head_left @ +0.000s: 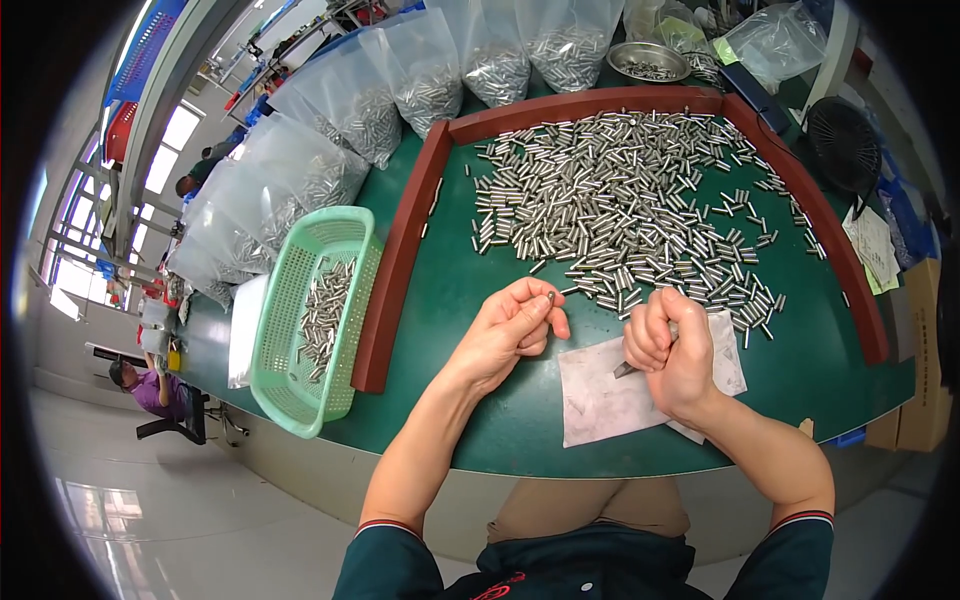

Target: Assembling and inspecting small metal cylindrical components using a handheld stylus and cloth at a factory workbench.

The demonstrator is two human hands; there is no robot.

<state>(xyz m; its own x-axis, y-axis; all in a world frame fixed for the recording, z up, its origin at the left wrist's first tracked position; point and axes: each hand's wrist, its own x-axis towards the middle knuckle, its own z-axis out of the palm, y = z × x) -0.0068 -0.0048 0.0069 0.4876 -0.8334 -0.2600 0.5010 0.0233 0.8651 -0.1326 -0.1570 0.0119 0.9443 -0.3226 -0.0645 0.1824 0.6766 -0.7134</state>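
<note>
The left hand pinches one small metal pin and the right hand fists a blade tool, with some pins in the green basket and a large pile seemingly left.

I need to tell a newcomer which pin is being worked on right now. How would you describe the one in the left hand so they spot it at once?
Start at the green table with its red-brown wooden frame around a heap of small metal pins. Just below that heap, the left hand pinches one pin at its fingertips. Unlike the others, it is lifted off the table.
</note>
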